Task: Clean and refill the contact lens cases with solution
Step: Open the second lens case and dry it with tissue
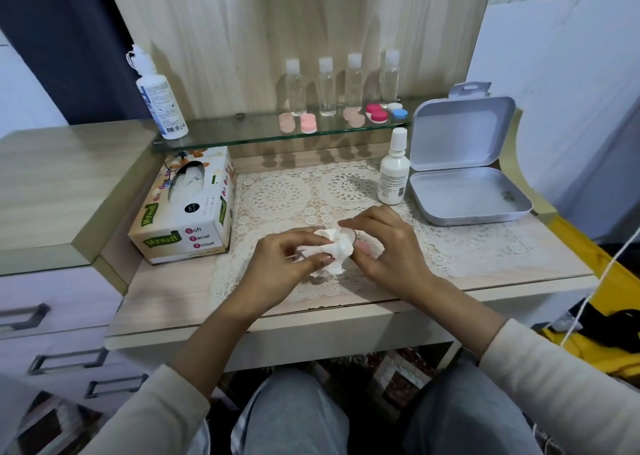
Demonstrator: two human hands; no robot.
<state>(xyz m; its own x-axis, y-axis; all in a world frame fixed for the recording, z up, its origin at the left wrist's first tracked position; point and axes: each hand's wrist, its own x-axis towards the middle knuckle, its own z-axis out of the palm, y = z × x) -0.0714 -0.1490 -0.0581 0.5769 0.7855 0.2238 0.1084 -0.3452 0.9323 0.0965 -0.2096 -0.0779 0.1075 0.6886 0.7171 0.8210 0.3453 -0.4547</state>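
Lens case [363,247] is right of the tissue box [183,212], mostly hidden in the curled fingers of the right hand [391,246]. Left hand [284,260] pinches the tissue wad [332,250], which presses in from the case's box side. The next wipe probably runs along that line.

Cream long sleeves cover both arms. The left sleeve [152,416] and the right sleeve [561,382] end in plain cuffs short of the desk [166,295], leaving forearms, left hand [287,260] and right hand [388,246] bare. Beneath the desk's front edge, pale blue-grey jeans [298,420] cover both legs.
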